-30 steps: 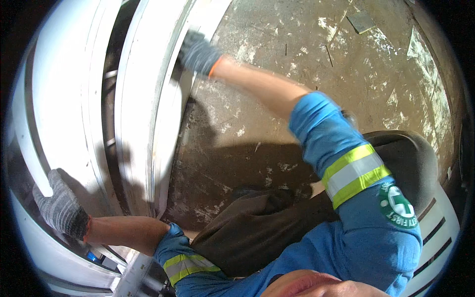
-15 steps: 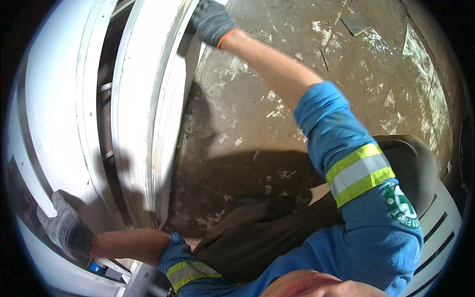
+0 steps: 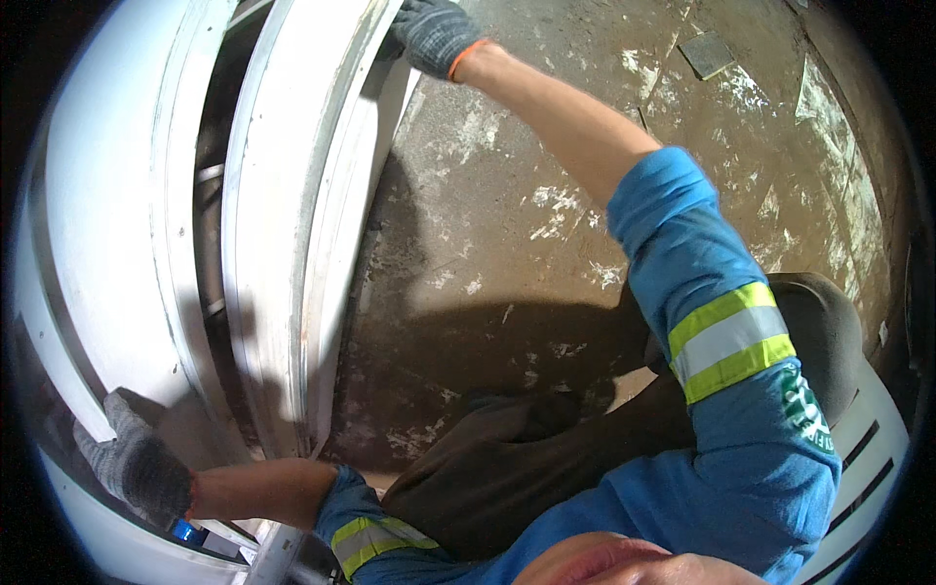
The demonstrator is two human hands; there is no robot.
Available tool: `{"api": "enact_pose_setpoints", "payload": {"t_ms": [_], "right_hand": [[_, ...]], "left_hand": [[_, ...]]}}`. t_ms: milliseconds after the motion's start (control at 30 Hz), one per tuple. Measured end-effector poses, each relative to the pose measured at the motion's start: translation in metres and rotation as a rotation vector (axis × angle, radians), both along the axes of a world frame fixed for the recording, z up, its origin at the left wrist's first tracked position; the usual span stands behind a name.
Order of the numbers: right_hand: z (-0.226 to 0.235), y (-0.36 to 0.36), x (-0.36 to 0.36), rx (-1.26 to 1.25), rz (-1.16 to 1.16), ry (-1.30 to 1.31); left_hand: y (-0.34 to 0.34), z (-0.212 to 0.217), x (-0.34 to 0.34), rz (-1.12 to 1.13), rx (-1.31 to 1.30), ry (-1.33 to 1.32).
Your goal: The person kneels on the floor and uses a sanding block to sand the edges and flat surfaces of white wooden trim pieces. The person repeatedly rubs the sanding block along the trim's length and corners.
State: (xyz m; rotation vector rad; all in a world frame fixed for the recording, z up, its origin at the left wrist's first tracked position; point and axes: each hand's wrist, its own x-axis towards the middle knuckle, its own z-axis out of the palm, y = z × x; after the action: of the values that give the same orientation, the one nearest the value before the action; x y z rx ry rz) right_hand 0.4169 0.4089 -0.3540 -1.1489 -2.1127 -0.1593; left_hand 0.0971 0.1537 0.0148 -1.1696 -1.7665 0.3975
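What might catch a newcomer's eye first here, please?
Probably the long white panels on the left, bright beside the stained brown floor. Next, the blue right sleeve with its yellow-and-silver band, and the grey-gloved right hand up top beside a panel. The grey-gloved left hand is lower left, at a narrow white strip.

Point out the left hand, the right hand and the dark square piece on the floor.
Left hand [image 3: 146, 463], head view: middle of its gloved part.
Right hand [image 3: 438, 37], head view: middle of its gloved back.
Dark square piece [image 3: 707, 55], head view: middle of its flat upper face.
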Motion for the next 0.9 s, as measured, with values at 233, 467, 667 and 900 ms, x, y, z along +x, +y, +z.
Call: {"api": "enact_pose_setpoints", "payload": {"t_ms": [233, 467, 667, 900], "right_hand": [[0.029, -0.222, -0.160, -0.324, 0.320, -0.250], [-0.005, -0.064, -0.046, -0.410, 0.114, -0.176], [-0.026, -0.073, -0.046, -0.400, -0.080, -0.184], [0.007, -0.244, -0.167, -0.378, 0.463, -0.002]], "left_hand": [[0.019, -0.005, 0.039, 0.110, 0.141, -0.187], [-0.001, 0.008, 0.002, -0.131, -0.169, 0.145], [0.013, -0.001, 0.020, -0.049, 0.082, -0.185], [0.021, -0.005, 0.027, 0.081, 0.100, -0.143]]}}
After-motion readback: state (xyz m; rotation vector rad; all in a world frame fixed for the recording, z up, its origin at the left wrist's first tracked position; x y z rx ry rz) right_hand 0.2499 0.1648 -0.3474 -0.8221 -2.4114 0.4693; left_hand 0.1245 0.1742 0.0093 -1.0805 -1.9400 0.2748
